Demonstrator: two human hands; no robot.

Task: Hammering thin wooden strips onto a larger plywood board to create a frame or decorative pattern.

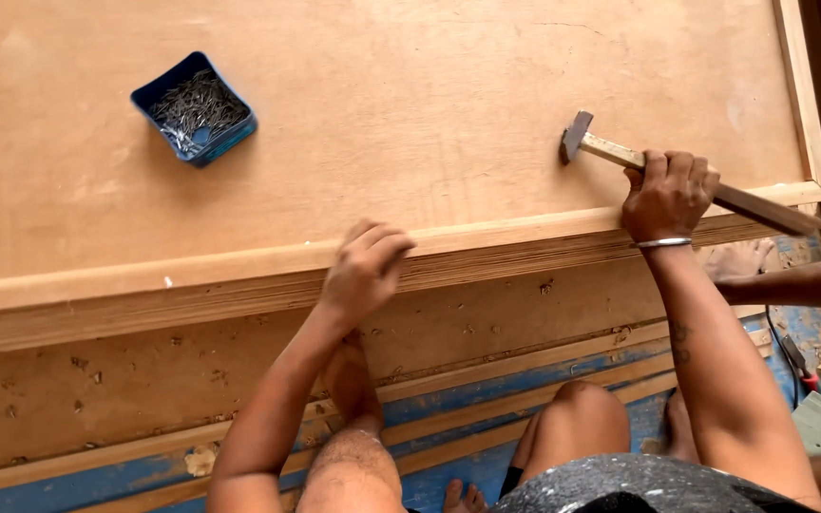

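My right hand (667,195) grips the wooden handle of a hammer (610,149) whose dark metal head hovers over the plywood panel (410,114) near its front edge. My left hand (365,269) has its fingers curled and pinched together on the light wooden strip (239,258) along the panel's front edge; any nail between the fingers is hidden. A blue square box of small nails (195,107) sits on the panel to the upper left, well away from both hands.
Another wooden strip (803,90) frames the panel's right edge. Below the panel lie worn boards with blue paint (486,394). My bare knees and feet are at the bottom. Another person's forearm (795,282) reaches in from the right.
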